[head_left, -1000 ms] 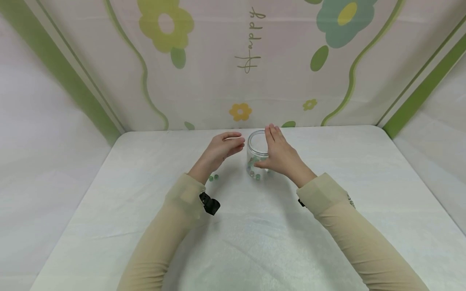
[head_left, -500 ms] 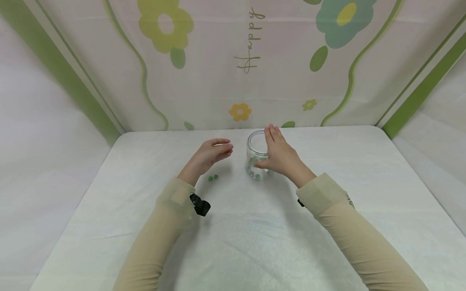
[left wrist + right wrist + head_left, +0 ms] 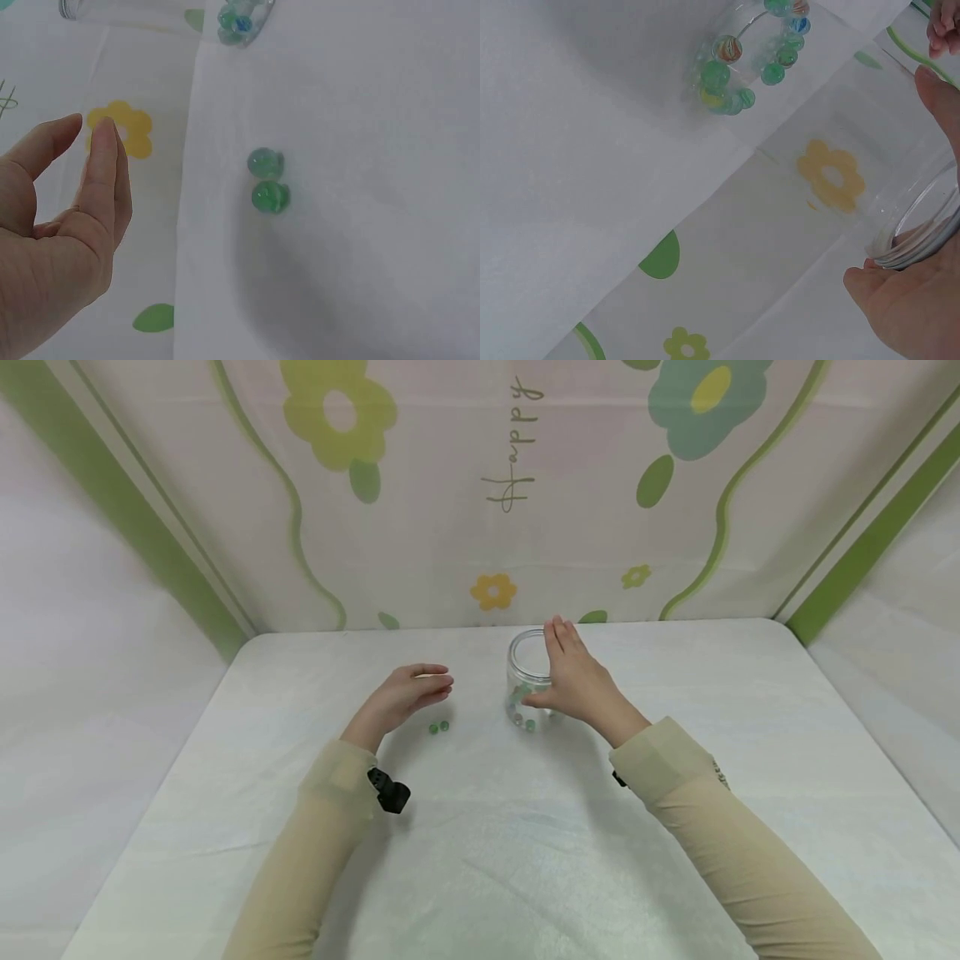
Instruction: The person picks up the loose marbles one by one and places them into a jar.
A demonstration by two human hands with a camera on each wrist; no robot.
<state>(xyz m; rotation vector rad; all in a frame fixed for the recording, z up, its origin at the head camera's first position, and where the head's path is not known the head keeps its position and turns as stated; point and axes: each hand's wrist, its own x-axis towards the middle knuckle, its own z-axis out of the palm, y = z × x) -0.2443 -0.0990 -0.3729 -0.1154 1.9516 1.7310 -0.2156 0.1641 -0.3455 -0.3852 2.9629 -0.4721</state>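
A clear glass jar stands near the table's far edge, marbles lying in its bottom. My right hand holds its right side, thumb across the front and fingers reaching up past the rim. In the right wrist view, green, blue and orange-swirled marbles form a ring inside the jar. To the left, my left hand is held over the table with nothing between thumb and fingers. Two green marbles lie side by side below its fingertips, one paler than the other.
A white cloth covers the table. Close behind the jar rises a flower-printed backdrop, and white side walls stand left and right. A small black camera is strapped at the left wrist.
My left hand has moved left and slightly back from the jar, so both loose green marbles now show fully. The right hand and the jar have stayed in place.
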